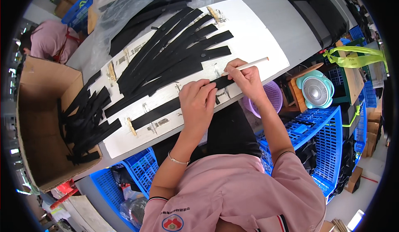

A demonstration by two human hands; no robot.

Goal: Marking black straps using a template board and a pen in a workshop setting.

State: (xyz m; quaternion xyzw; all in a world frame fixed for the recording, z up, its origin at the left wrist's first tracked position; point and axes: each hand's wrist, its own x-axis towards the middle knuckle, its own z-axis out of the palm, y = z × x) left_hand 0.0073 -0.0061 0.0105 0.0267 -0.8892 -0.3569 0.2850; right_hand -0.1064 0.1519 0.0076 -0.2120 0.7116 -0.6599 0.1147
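A long black fabric strip [158, 112] lies along the near edge of a white board [259, 34], which carries smudged marks and bits of yellowish tape. My left hand [197, 104] presses on this strip, its fingers bent and held together. Close beside it, my right hand [248, 80] grips a slim white marking pen [254, 64], the tip low over the strip's right end. Whether the tip touches the fabric I cannot tell. Beyond my hands several more black strips [174, 51] are fanned out across the board, overlapping one another.
At left an open cardboard box [39, 120] holds a tangle of black strips [85, 122]. A clear plastic bag [112, 18] with strips lies at the back. Blue crates [328, 149], a purple basket [272, 98] and a teal fan [316, 90] stand right. Another person [54, 41] bends at far left.
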